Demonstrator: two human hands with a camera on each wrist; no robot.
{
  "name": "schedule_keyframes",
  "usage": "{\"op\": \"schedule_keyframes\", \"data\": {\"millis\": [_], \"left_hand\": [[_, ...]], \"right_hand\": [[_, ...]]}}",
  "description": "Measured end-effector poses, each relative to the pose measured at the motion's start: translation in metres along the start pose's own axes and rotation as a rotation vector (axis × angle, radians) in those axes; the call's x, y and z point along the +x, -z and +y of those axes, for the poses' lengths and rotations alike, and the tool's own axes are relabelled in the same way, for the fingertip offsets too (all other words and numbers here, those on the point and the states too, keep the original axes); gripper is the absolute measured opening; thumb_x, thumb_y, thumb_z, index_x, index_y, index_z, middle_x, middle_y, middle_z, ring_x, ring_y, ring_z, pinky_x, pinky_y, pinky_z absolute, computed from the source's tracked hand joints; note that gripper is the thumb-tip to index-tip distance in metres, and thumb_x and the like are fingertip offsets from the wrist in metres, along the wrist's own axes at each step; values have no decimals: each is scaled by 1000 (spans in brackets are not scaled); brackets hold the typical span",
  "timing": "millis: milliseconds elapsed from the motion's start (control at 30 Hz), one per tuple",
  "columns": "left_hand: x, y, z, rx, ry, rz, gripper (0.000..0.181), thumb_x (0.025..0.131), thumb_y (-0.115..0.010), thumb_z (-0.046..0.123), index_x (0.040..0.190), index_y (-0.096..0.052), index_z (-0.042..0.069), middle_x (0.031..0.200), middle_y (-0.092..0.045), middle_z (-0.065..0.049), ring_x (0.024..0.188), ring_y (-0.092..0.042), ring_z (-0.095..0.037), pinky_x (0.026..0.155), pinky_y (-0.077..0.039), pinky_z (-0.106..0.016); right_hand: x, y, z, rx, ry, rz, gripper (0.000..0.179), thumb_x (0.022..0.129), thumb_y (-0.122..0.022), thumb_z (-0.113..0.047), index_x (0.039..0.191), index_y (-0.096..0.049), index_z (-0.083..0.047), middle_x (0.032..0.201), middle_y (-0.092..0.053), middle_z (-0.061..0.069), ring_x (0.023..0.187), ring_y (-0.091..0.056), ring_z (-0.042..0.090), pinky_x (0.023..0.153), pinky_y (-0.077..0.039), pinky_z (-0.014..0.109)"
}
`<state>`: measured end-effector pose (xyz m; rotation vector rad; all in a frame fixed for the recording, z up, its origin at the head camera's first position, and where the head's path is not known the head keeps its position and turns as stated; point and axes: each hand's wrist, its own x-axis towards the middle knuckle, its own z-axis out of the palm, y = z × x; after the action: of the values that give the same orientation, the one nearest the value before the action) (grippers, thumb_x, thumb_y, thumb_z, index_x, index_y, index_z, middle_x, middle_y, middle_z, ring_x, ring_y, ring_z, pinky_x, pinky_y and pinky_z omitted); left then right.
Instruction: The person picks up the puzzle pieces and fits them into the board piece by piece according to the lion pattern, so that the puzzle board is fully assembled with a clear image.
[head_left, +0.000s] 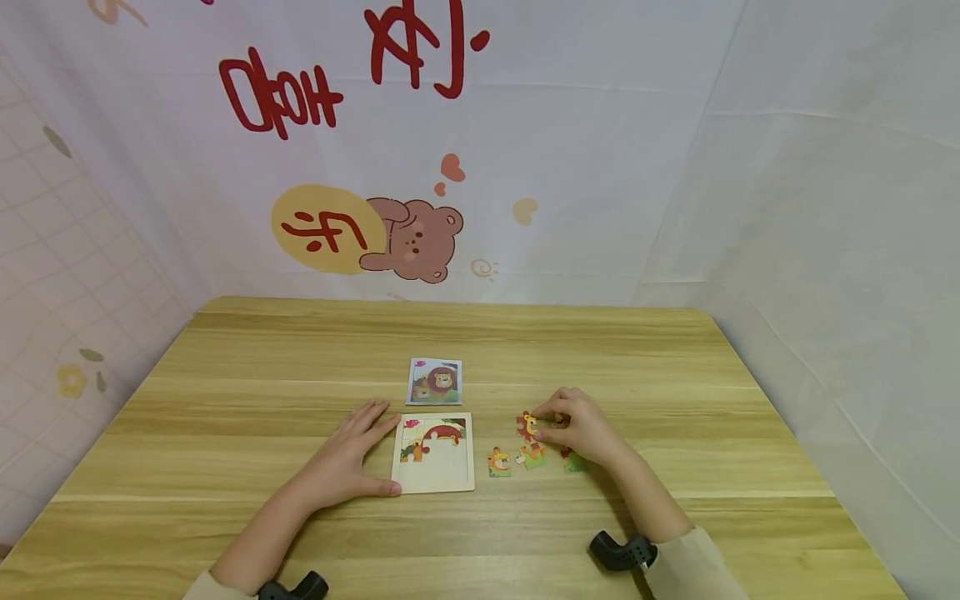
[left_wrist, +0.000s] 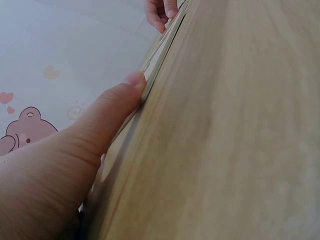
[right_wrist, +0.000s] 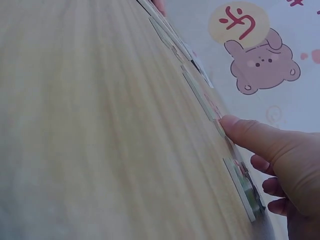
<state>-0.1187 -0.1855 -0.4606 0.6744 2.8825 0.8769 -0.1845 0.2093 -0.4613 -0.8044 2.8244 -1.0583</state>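
A shallow wooden puzzle tray (head_left: 435,475) lies in the middle of the table, its upper part and left side filled with pieces of a lion picture. My left hand (head_left: 348,458) rests spread along the tray's left side, thumb at the lower corner and fingers by the upper one. In the left wrist view the thumb (left_wrist: 120,102) touches the tray's edge. To the right of the tray, my right hand (head_left: 581,427) pinches a lion-face puzzle piece (head_left: 527,427) between thumb and index finger. Close below it lie an orange-and-green piece (head_left: 533,457) and a lion-cub piece (head_left: 499,462).
Behind the tray lies a picture card (head_left: 435,382) of the whole lion scene. A green puzzle piece (head_left: 576,463) sits under the right hand, with another piece partly hidden by the fingers. A printed white cloth (head_left: 585,167) hangs along the table's far edge.
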Motion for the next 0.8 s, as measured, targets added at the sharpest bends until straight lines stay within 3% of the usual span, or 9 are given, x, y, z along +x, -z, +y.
{"op": "schedule_keyframes", "data": {"millis": [533, 800], "left_hand": [[1, -2, -3, 11, -1, 3, 109, 64, -70, 73, 146, -41, 9, 156, -21, -14, 143, -10, -34, 108, -12, -62], [1, -2, -3, -3, 3, 1, 108, 63, -71, 72, 146, -41, 9, 156, -21, -14, 143, -10, -35, 108, -12, -62]], "right_hand": [[1, -3, 3, 13, 68, 38, 23, 77, -81, -30, 96, -74, -19, 90, -60, -13, 78, -46, 10, 65, -44, 27], [-1, 0, -6, 33, 109, 57, 23, 77, -81, -27, 97, -74, -17, 90, -60, -10, 79, -46, 11, 64, -44, 27]]}}
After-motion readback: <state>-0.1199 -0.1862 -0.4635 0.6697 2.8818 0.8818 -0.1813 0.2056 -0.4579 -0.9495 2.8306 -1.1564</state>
